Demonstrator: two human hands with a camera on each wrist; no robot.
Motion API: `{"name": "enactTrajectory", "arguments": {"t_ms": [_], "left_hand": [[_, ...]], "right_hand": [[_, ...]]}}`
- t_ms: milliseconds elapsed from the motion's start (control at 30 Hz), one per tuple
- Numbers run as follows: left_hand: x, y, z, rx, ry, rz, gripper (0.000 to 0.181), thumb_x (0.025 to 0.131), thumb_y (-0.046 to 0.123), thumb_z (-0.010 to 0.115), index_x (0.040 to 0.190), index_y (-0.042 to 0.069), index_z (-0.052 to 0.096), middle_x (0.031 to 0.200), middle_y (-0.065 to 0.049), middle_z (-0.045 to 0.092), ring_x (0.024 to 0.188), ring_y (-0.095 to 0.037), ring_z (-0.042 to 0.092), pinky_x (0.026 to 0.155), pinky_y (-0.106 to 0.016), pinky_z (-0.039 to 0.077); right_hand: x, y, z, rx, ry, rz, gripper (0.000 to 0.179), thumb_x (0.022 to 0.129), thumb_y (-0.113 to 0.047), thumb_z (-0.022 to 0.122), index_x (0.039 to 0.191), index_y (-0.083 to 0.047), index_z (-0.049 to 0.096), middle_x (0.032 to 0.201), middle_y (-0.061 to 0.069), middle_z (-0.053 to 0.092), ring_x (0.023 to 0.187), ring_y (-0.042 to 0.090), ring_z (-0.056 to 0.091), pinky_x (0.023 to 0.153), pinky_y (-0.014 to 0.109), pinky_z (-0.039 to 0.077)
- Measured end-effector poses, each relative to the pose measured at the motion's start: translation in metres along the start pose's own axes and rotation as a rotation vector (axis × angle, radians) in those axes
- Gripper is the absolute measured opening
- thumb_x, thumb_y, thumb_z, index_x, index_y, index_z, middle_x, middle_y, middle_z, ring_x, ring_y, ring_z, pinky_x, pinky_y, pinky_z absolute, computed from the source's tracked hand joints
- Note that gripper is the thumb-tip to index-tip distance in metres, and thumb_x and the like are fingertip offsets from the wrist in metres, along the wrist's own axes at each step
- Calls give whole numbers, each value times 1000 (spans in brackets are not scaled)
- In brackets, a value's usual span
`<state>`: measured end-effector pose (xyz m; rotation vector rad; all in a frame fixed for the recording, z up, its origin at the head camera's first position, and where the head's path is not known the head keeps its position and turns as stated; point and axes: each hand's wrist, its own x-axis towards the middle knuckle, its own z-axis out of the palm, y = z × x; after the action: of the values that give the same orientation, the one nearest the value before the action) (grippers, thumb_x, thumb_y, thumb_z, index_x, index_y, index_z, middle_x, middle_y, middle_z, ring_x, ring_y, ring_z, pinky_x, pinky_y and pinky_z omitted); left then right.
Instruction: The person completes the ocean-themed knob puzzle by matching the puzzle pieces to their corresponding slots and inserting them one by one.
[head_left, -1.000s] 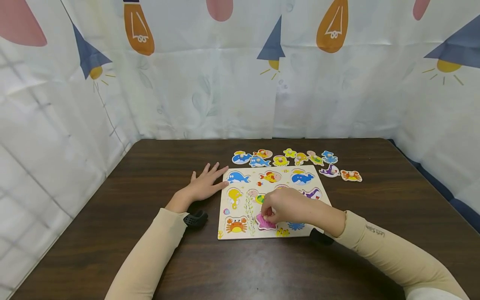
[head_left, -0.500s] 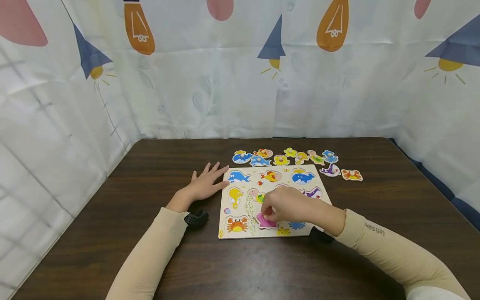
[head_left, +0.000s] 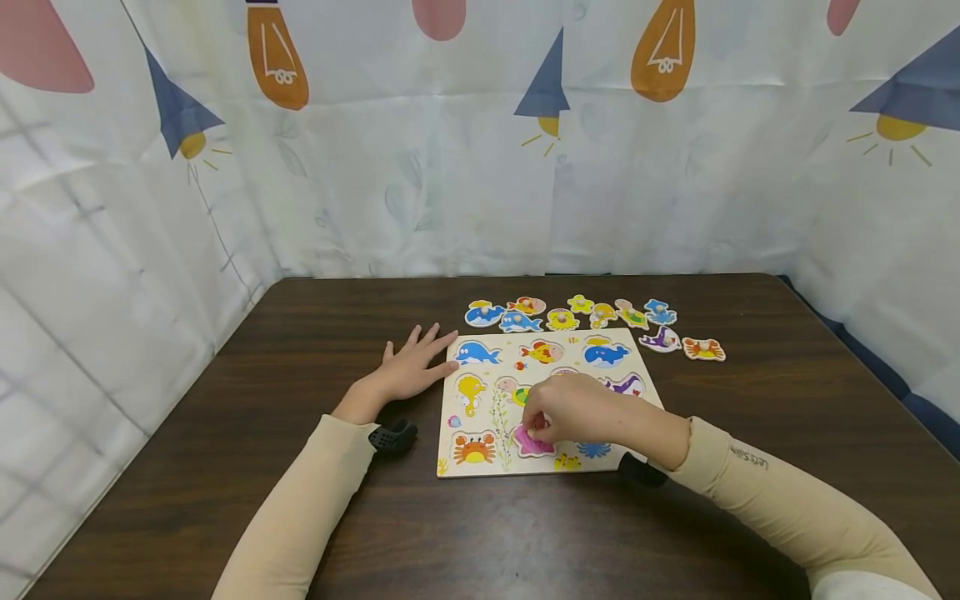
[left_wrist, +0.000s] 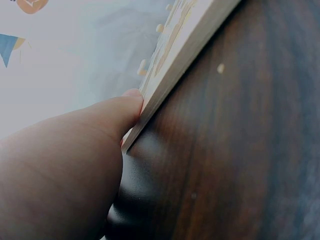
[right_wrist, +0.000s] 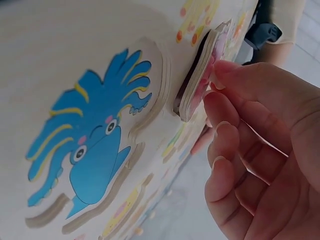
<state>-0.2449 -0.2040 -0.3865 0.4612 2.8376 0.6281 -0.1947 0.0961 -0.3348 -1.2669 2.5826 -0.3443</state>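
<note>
In the head view, a wooden peg-puzzle board with sea-animal pictures lies on the table. My right hand reaches over its lower middle. Thumb and forefinger pinch a pink shell puzzle piece. Seen from the right wrist, this shell piece stands at a slant over the board, a dark gap along its edge; the other fingers curl loosely. Beside it shows the blue octopus picture. My left hand lies with fingers spread at the board's left edge, its thumb touching the corner in the left wrist view.
Behind the board lie several loose knobbed pieces, among them a blue whale, a yellow octopus and a turtle. A purple piece and a crab sit to the right. A patterned curtain hangs behind the dark table.
</note>
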Motion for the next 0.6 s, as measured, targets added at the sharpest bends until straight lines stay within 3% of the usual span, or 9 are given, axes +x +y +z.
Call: {"name": "enactTrajectory", "arguments": {"t_ms": [433, 600], "left_hand": [[-1, 1, -1, -8, -5, -1, 73, 106, 55, 47, 166, 23, 22, 171, -15, 5, 155, -42, -6, 111, -76, -8], [-2, 1, -2, -4, -6, -3, 73, 106, 54, 48, 166, 23, 22, 171, -15, 6, 155, -42, -5, 111, -76, -8]], "right_hand": [[0, 0, -1, 34, -20, 90, 9, 87, -23, 85, 95, -18, 84, 76, -16, 68, 71, 4, 57, 69, 26, 49], [0, -1, 1, 22, -1, 88, 9, 87, -24, 85, 95, -18, 85, 75, -16, 68, 71, 4, 57, 68, 26, 49]]}}
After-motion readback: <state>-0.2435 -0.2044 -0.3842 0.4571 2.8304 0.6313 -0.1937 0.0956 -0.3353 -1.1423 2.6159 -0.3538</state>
